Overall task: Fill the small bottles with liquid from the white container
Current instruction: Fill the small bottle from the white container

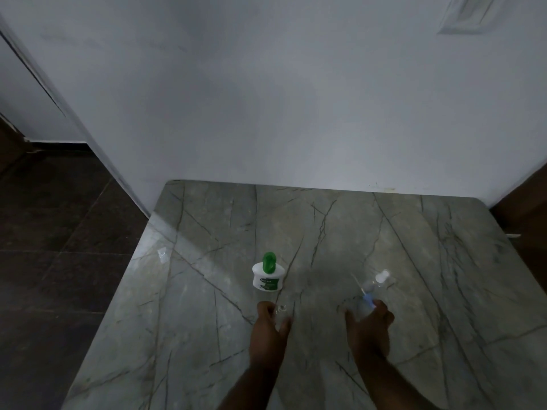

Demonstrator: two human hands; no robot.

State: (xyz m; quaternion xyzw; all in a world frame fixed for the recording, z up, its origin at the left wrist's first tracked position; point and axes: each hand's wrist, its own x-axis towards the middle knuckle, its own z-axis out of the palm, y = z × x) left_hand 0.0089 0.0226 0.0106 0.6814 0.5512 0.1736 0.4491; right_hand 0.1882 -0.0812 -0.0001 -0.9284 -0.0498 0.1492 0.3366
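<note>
On the worktop (207, 291) the left hand (270, 329) clasps a small bottle (281, 313), the right hand (370, 324) a sprayer (367, 297), behind the white container (266, 276).

The white container (267, 276), with a green pump top and green label, stands upright just below the frame's centre. Directly beneath it stands a small clear bottle (281, 312), open-mouthed. To the right, another clear bottle (373, 284) with a whitish cap lies tilted.
</note>
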